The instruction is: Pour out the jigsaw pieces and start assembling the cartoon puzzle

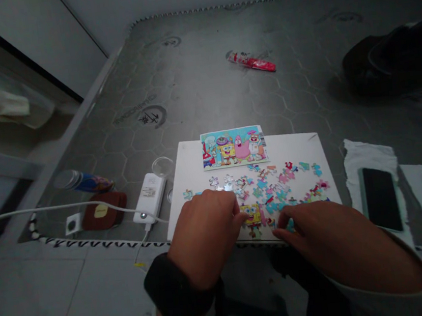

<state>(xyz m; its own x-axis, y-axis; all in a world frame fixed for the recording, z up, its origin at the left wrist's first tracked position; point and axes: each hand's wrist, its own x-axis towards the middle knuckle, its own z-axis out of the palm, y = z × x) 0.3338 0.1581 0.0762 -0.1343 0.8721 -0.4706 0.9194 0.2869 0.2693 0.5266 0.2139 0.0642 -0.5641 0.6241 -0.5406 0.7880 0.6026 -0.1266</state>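
My left hand (209,230), with a dark watch on its wrist, is curled over the left of a white board (294,145). Its thumb reaches the joined puzzle pieces (252,214) that show a yellow cartoon sponge; whatever its bent fingers hold is hidden. Right of that section, my right hand (317,227) bends thumb and index finger together at a small puzzle piece (271,222) near the board's front edge. Several loose puzzle pieces (260,185) lie scattered beyond both hands. A colourful picture card (234,147) rests at the board's back edge.
At left stand a white power adapter (150,198) with cables, a brown box (104,211) and a blue bottle (89,182). To the right, a phone (380,198) lies on white tissue (367,151). A red wrapper (251,62) and a dark bag-like object (387,62) are farther back.
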